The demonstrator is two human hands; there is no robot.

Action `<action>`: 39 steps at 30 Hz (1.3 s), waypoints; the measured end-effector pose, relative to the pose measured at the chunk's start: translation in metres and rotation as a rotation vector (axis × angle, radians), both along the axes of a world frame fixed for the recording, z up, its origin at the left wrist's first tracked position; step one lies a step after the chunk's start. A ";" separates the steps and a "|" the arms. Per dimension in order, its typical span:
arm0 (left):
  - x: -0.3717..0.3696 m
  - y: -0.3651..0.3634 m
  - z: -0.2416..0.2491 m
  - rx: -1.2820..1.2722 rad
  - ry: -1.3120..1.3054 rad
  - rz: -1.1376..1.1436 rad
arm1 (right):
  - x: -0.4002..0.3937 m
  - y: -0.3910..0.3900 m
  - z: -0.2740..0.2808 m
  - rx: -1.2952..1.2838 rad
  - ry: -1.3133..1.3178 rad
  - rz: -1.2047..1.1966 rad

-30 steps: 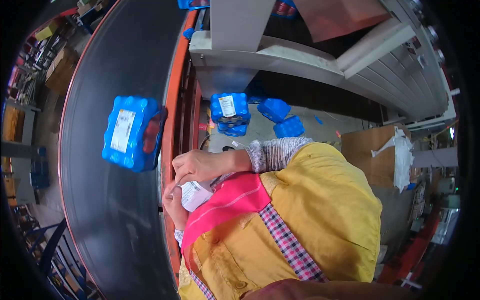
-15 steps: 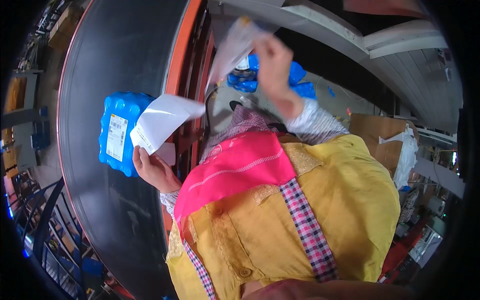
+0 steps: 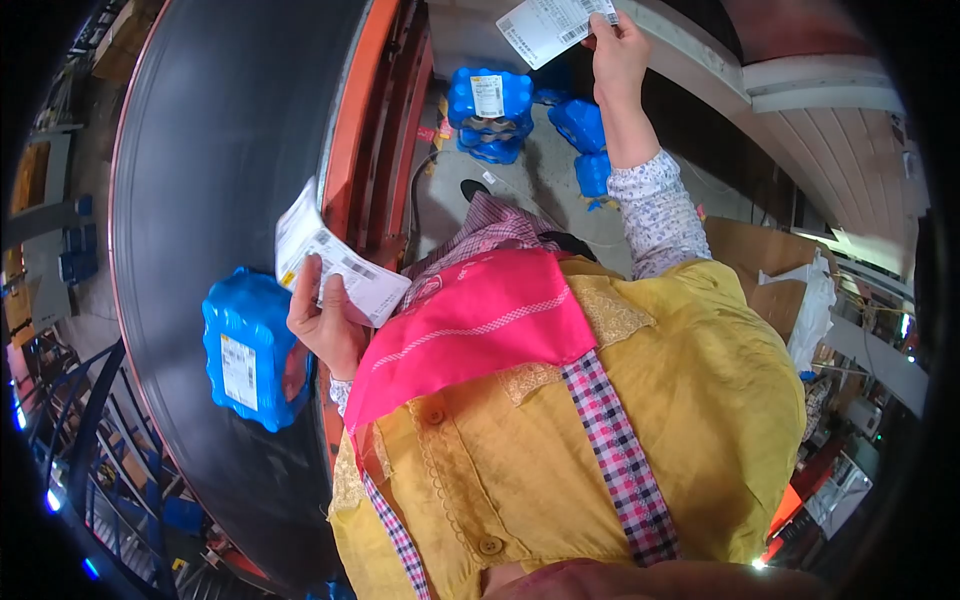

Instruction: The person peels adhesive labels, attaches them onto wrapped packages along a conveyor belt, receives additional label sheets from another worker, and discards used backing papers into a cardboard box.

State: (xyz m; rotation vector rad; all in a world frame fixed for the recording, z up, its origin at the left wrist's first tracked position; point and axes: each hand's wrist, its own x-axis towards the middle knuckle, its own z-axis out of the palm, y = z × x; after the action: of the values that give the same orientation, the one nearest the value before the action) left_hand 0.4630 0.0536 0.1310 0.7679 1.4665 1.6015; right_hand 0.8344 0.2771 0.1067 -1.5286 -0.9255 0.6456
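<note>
My left hand (image 3: 328,318) is closed on printed label sheets (image 3: 362,284), which bend up and fan out between thumb and fingers. Farther off to the right, my raised right hand (image 3: 620,62) pinches one white shipping label (image 3: 548,28) by its edge, print and barcode showing. Beside my left hand, on the black conveyor belt, lies a blue-wrapped pack (image 3: 285,345) with a white label (image 3: 239,372) stuck on it. Neither hand touches that pack.
The black belt (image 3: 230,150) has an orange side rail (image 3: 352,130). Several blue packs (image 3: 490,100) lie on the floor ahead, some of them stacked. A cardboard box (image 3: 755,260) with white plastic stands at the right. Dark railings (image 3: 90,450) are at the lower left.
My right hand has moved up and to the right with its label, away from my left hand. The blue pack on the belt has shifted towards me. The sheets in my left hand have flipped over.
</note>
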 end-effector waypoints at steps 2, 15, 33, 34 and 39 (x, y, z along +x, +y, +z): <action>0.011 0.004 0.012 -0.007 -0.030 -0.023 | -0.006 0.001 -0.003 0.175 0.116 0.029; 0.019 0.010 -0.002 -0.025 0.127 -0.269 | -0.021 0.009 -0.007 0.094 0.109 0.022; 0.025 0.056 0.000 -0.013 -0.133 -0.394 | -0.085 0.078 -0.012 0.002 -0.195 0.198; 0.026 0.057 -0.004 0.010 -0.172 -0.396 | -0.092 0.079 -0.010 0.011 -0.172 0.231; 0.037 0.060 0.002 0.091 -0.375 -0.367 | -0.119 0.074 0.015 0.038 -0.056 0.306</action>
State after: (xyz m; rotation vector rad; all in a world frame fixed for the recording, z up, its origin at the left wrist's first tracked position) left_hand 0.4997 0.1138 0.1332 0.6945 0.9305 1.4397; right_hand 0.7149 0.3511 0.1220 -1.3883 -1.2219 0.8009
